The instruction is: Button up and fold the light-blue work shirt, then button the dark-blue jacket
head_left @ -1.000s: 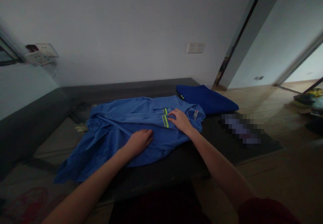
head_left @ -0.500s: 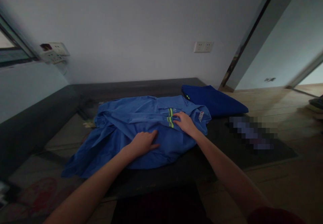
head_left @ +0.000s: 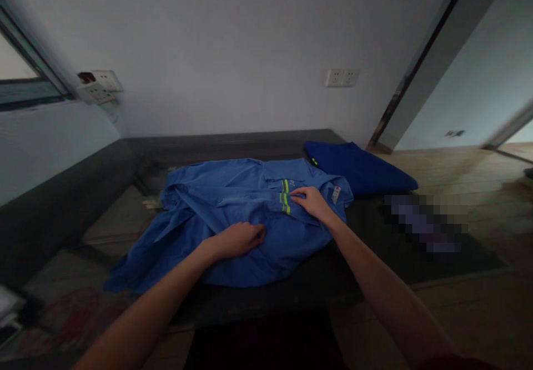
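Observation:
A blue work jacket (head_left: 227,200) lies spread on a dark table, its collar and white label to the right and its hem to the left. Yellow-green strips (head_left: 285,198) cross its chest. My right hand (head_left: 310,202) pinches the jacket's front beside the strips, thumb and fingertips together. Lower down and to the left, my left hand (head_left: 239,239) rests on the near half of the jacket. Its fingers are curled together on the cloth, and the fingertips are partly hidden.
Behind the collar, on the right, lies a folded dark blue garment (head_left: 358,164). A blurred-out item (head_left: 425,223) is on the dark table's (head_left: 466,259) right part. The white wall behind has a double socket (head_left: 342,77). A white object (head_left: 10,309) shows at the left edge.
My left hand's thumb and fingers have closed together on the cloth. My right hand's fingers have drawn into a tighter pinch beside the strips. The view has shifted slightly left.

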Available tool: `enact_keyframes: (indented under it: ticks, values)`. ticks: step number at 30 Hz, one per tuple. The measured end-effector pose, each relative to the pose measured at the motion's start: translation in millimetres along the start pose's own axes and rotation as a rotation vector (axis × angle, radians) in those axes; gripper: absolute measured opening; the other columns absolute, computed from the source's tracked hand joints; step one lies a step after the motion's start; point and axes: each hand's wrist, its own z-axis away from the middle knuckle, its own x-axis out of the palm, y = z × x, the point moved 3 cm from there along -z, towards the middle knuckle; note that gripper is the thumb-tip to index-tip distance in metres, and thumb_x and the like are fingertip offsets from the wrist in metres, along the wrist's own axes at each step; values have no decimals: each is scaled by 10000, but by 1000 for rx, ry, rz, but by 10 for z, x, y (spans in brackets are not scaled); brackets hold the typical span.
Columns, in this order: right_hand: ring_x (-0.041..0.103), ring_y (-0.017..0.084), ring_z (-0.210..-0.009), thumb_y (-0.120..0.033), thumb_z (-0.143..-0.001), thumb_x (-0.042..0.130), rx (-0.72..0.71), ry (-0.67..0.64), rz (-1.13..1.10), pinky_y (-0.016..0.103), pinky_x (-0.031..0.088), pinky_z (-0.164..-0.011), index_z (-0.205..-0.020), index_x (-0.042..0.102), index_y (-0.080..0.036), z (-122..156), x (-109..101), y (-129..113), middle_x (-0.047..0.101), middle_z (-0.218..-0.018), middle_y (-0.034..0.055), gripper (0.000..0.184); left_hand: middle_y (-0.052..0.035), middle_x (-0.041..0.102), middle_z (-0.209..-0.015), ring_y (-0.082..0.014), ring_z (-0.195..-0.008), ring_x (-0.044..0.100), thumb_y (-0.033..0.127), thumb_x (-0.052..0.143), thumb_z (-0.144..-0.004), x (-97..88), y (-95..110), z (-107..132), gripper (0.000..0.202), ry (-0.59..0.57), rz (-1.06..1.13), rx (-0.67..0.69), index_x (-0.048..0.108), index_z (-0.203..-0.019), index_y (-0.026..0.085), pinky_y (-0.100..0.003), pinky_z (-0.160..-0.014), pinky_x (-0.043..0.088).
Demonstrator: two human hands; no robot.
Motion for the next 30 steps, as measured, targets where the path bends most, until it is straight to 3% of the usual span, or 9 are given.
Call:
enact_keyframes:
  ticks: [4, 7, 14, 17, 20, 26, 30]
  values:
    - [674, 226, -895, -186, -793, 620, -9, 66, -57, 335, 480, -842, -877, 735, -165, 1, -114, -55, 741, -922, 68, 144, -14, 612, -728, -162, -668, 576, 289, 463, -877, -175, -15, 81, 165, -61, 239, 41, 600, -891, 198, -241, -603, 402]
    - [672, 231, -885, -197, -793, 615, -23, 165, -53, 332, 479, -828, -871, 734, -157, 17, -170, -112, 741, -915, 80, 148, 5, 563, -679, -146, -635, 528, 305, 509, -846, -295, 33, 148, 153, -92, 286, 73, 608, -832, 189, -236, -594, 385]
    - [665, 227, -866, -245, -815, 569, -25, 316, -77, 329, 479, -805, -848, 722, -177, 59, -181, -191, 738, -895, 67, 171, -26, 561, -1029, -149, -915, 527, 252, 523, -826, -332, 151, 153, 80, -63, 342, 216, 568, -827, 187, -250, -841, 416]
    - [665, 232, -876, -253, -820, 562, -18, 349, -88, 331, 479, -808, -852, 719, -171, 71, -179, -199, 737, -896, 74, 180, -29, 573, -1001, -155, -928, 528, 240, 461, -855, -298, 107, 107, 80, 58, 307, 176, 525, -849, 193, -264, -862, 405]
    - [666, 234, -877, -254, -820, 565, -18, 364, -92, 330, 479, -808, -857, 718, -164, 77, -176, -204, 737, -901, 80, 181, -9, 578, -853, -146, -771, 541, 262, 397, -893, -246, 30, 62, 109, 130, 247, 80, 487, -891, 202, -255, -746, 412]
    - [668, 233, -871, -272, -821, 561, -33, 335, -104, 336, 480, -810, -858, 720, -179, 85, -143, -242, 737, -898, 72, 189, -7, 595, -795, -154, -703, 563, 315, 391, -905, -166, -76, -7, 155, 137, 169, -6, 500, -915, 206, -249, -667, 405]
    - [669, 227, -850, -259, -817, 560, -60, 282, -142, 331, 480, -799, -832, 718, -174, 103, -103, -293, 737, -882, 71, 180, -14, 617, -732, -168, -660, 583, 421, 376, -918, -136, -134, -20, 292, 124, 103, -66, 566, -875, 203, -254, -617, 401]
